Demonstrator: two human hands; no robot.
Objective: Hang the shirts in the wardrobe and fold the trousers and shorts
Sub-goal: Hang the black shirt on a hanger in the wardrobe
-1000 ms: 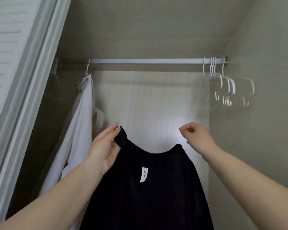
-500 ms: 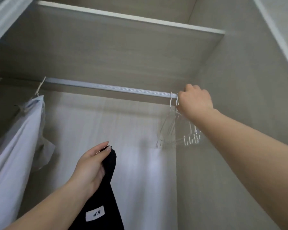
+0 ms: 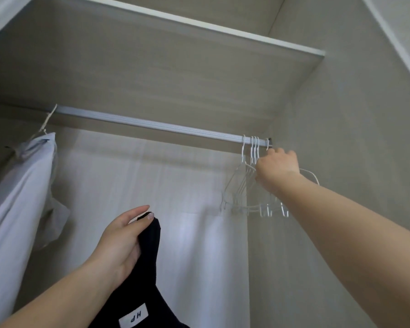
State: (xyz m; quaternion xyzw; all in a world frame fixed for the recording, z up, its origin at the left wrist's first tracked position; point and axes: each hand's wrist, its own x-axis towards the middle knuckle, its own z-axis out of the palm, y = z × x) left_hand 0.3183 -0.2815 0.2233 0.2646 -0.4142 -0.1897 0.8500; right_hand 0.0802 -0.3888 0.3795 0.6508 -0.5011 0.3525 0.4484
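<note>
White shirt [image 3: 17, 185] at 9 o'clock, on a hanger at the left end of the rail [image 3: 152, 125]; it sits lower and further left than half a second back, the view having tilted up.

Left hand [image 3: 121, 242] at 6 o'clock, thumb and fingers pinching the collar edge of the black shirt [image 3: 140, 287], same hold as before. Shirt hangs below the hand, white label reading "HP" at the bottom edge. Not on a hanger, well below the rail.

Rail runs from 10 toward 3 o'clock under the shelf [image 3: 175, 67].

Hangers [image 3: 249, 185], white wire, bunched at the rail's right end, hooks over it.

Right hand [image 3: 278, 165] at 3 o'clock, fingers curled in among the hanger necks just under the rail. Earlier it was up at the rail by the hooks; now it is lower. Which hanger it grips, cannot tell.
</note>
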